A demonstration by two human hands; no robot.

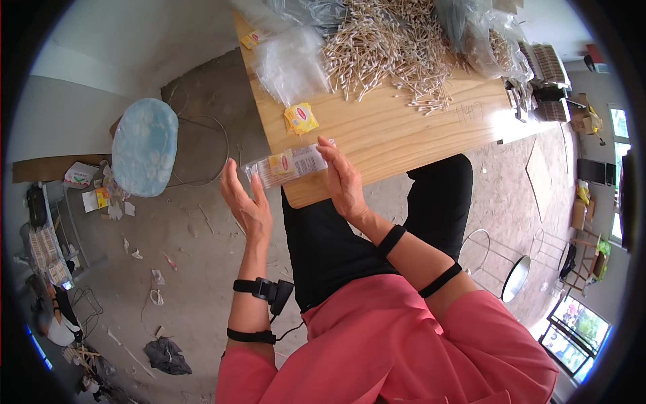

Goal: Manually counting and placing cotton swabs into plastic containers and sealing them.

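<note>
Lying between both hands [247, 207] [344, 185]: a clear packet [291, 165]

Well left of the left fingers [231, 178] is a pale blue, flower-patterned oval padded seat [145, 148]. Still farther left of them, loose white and yellow paper scraps [101, 197] lie on the dusty grey floor [195, 269]. Below and left of those fingers lies a crumpled dark grey plastic bag [167, 355]. Well right of the right fingers [338, 163] are a flat beige rectangular board [536, 182] and, lower, a round-topped metal-legged stool [516, 277]; lower right, a bright dark-framed window [577, 334].
</note>
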